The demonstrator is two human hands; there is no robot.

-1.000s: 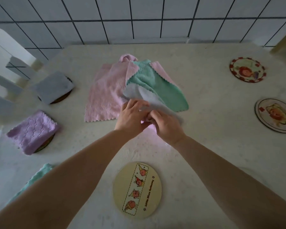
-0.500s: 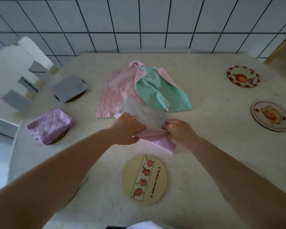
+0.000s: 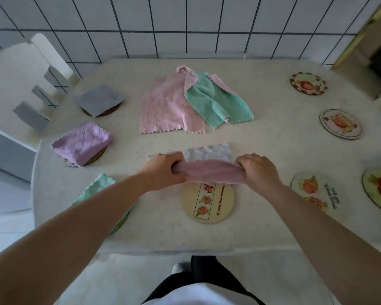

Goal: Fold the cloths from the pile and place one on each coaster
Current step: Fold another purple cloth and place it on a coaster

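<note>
While both my hands' fingers [image 3: 176, 170] pinch the cloth [image 3: 209, 170] ends, long axis nine-to-three, the coaster [image 3: 207, 203] lies just at six.

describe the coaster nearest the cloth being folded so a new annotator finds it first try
Start at the near edge of the table, dead centre, just below the left hand and right hand stretching the pink-and-white cloth. The cream coaster lies there, its far rim under that cloth. Unlike the others, it carries one dashed strip of small red figures and no cloth rests folded on it.
</note>
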